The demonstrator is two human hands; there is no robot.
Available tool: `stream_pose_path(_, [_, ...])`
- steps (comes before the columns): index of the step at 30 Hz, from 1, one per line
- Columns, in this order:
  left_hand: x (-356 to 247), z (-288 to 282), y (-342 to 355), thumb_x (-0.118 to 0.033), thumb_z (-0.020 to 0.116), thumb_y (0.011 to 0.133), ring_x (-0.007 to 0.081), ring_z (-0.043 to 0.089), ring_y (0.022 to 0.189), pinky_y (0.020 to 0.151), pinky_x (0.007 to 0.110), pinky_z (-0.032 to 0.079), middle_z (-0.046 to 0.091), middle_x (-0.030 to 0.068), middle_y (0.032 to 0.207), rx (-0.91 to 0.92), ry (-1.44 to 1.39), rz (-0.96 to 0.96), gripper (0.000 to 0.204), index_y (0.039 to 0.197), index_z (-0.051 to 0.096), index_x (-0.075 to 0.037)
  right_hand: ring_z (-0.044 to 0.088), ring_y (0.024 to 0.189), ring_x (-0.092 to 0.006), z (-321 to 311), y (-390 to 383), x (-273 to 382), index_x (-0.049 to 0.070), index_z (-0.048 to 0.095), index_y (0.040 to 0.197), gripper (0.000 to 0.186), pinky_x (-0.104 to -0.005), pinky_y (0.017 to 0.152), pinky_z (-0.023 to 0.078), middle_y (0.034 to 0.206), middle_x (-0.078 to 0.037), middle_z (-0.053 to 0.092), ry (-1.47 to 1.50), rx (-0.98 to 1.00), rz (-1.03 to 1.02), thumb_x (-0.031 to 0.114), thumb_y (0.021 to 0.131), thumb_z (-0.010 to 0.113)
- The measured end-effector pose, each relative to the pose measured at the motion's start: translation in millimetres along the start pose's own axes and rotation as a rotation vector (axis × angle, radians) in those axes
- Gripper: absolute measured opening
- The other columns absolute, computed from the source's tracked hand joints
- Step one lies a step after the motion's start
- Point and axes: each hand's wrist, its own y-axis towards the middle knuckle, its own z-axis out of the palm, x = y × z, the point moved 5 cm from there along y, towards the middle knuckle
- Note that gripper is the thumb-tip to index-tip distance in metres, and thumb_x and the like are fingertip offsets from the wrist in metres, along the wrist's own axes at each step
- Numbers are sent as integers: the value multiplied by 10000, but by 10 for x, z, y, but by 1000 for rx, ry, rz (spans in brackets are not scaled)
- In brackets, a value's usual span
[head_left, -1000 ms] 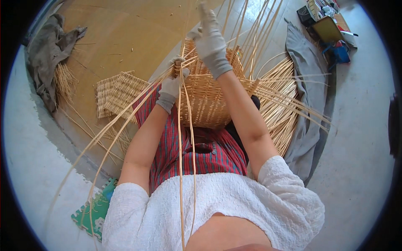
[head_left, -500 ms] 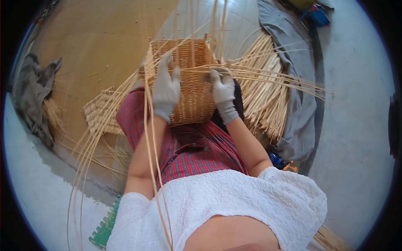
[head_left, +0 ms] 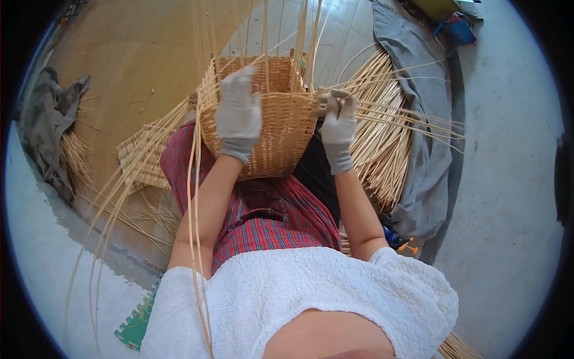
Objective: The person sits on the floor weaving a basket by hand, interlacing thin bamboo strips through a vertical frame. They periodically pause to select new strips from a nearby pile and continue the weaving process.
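Note:
A partly woven wicker basket (head_left: 284, 128) rests on my lap, its upright stakes rising from the rim. My left hand (head_left: 238, 113), in a pale grey work glove, lies against the basket's near left side. Its fingers stretch upward past the rim, slightly blurred, holding nothing that I can see. At the basket's right corner my gloved right hand (head_left: 339, 127) is closed on wicker strands (head_left: 412, 121), which trail off to the right. More long strands (head_left: 194, 197) hang from the basket's left side over my left arm.
To the right, a thick bundle of peeled canes (head_left: 382, 143) lies beside a grey cloth (head_left: 418, 161). A flat woven panel (head_left: 143, 155) is on the floor at left. Farther left are a dark cloth (head_left: 51, 125) and short canes (head_left: 75, 155). A green mat (head_left: 137, 323) shows at lower left.
The basket has turned and tipped, so its near wall shows more fully. My right hand has moved right to the corner. My left hand's fingers have come closer together.

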Motion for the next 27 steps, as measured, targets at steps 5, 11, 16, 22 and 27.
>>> stream_pose_path(5, [-721,636,-69,-111,654,931,335,725,908,839,421,593,543,156,1377,701,153,-173,646,1508,477,-337,713,915,-292,132,868,131,51,637,1267,285,-411,881,584,1068,-151,707,-802,39,-539,106,988,630])
stream_pose_path(11, [-353,733,-233,-126,579,977,312,733,808,734,429,600,567,165,1349,534,-30,4,602,1508,497,-397,632,732,-159,-623,929,33,99,576,1328,265,-429,732,623,869,-88,634,145,-112,34,135,1083,482])
stream_pose_path(16, [-647,513,-244,-229,573,996,323,720,898,818,449,589,566,197,1353,665,238,77,625,1551,413,-466,658,783,-142,-460,-41,537,104,587,1346,352,-361,684,615,943,-52,682,-120,104,-147,49,1001,537])
stream_pose_path(22, [-330,783,-336,-73,528,1071,172,641,1188,1031,339,539,643,115,1348,95,-1306,-404,351,1413,586,-19,663,1168,-284,358,-53,756,102,490,1483,687,-393,1007,520,1181,-168,705,-303,368,-391,110,842,738])
stream_pose_path(27, [64,645,-195,-41,607,1028,139,716,825,710,299,607,722,54,1043,128,-1155,-572,209,1227,666,-16,679,1040,-262,-31,450,240,128,554,1406,753,-424,1109,380,911,-39,753,-759,258,-50,424,785,859])
